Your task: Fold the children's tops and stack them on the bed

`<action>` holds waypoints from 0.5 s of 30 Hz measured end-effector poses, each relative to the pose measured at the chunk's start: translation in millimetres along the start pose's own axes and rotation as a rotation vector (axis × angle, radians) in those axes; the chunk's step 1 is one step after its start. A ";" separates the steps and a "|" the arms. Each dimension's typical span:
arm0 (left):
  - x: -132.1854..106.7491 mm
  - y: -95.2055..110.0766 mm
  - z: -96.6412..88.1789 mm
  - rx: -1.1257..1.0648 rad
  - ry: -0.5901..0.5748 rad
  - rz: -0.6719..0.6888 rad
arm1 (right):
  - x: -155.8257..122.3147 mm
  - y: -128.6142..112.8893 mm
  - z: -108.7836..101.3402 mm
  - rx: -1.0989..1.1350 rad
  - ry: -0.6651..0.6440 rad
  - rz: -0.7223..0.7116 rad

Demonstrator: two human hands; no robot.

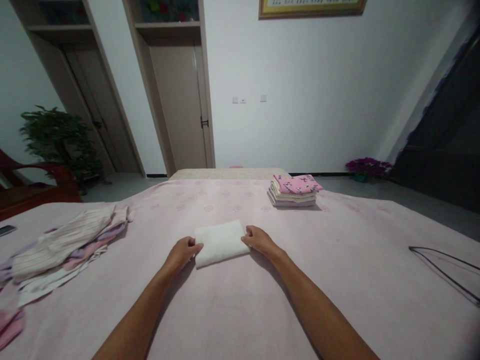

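A white folded cloth, a neat rectangle, is at the middle of the pink cover, slightly tilted. My left hand pinches its left edge between thumb and fingers. On the opposite side, my right hand grips the right edge the same way. Whether the cloth is lifted or resting on the cover I cannot tell. Beyond my right hand stands a stack of folded clothes, with a pink printed piece on top and cream and lilac ones below.
Unfolded clothes, striped, lilac and pink, lie in a loose pile at left. A pink garment is at the near left edge and a phone at the far left. A black cord or wire lies at right on the pink cover.
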State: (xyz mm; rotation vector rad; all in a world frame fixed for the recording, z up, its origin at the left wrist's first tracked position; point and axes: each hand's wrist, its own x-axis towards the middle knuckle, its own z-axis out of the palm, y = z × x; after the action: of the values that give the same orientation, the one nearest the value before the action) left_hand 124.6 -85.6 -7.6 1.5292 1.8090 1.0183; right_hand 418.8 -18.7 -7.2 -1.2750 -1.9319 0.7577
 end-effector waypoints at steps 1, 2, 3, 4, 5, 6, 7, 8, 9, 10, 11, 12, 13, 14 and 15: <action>-1.2 1.7 0.4 -0.022 -0.009 0.001 | 0.2 -0.6 -0.1 0.021 -0.024 0.018; -3.0 3.9 0.5 -0.064 -0.019 0.001 | 0.2 -1.0 -0.3 0.049 -0.051 0.035; -5.1 6.8 0.2 -0.119 -0.031 0.002 | -0.2 -1.4 -0.6 0.080 -0.078 0.049; -7.4 9.9 -0.3 -0.182 -0.042 0.008 | -0.8 -1.7 -0.9 0.106 -0.104 0.058; -9.7 13.3 -1.1 -0.242 -0.052 0.022 | -1.4 -2.3 -1.2 0.139 -0.125 0.068; -11.7 16.7 -2.0 -0.291 -0.058 0.042 | -2.0 -3.2 -1.7 0.183 -0.130 0.080; -13.3 20.0 -3.0 -0.320 -0.060 0.069 | -2.3 -4.5 -2.5 0.237 -0.111 0.090; -14.6 22.9 -3.7 -0.323 -0.059 0.101 | -2.3 -6.2 -3.7 0.291 -0.064 0.094; -15.6 25.4 -4.2 -0.309 -0.049 0.137 | -2.0 -8.3 -5.3 0.336 0.004 0.086; -16.4 27.2 -4.3 -0.284 -0.032 0.182 | -1.6 -10.4 -7.4 0.363 0.086 0.063; -17.1 28.4 -3.9 -0.251 -0.008 0.237 | -1.4 -12.4 -9.8 0.365 0.167 0.022; -18.0 28.8 -3.0 -0.210 0.017 0.303 | -1.6 -13.8 -12.4 0.341 0.232 -0.036; -19.1 28.5 -1.8 -0.161 0.038 0.373 | -2.4 -14.3 -15.0 0.303 0.271 -0.102; -20.5 27.5 -0.4 -0.105 0.045 0.440 | -3.9 -13.6 -17.3 0.262 0.283 -0.165; -21.9 26.0 0.9 -0.048 0.035 0.499 | -6.0 -11.6 -19.3 0.220 0.268 -0.223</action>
State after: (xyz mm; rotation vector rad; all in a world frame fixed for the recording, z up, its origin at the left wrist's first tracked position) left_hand 144.1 -105.3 12.2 1.9955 1.4373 1.3068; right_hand 429.7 -26.5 11.8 -0.9566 -1.6882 0.6311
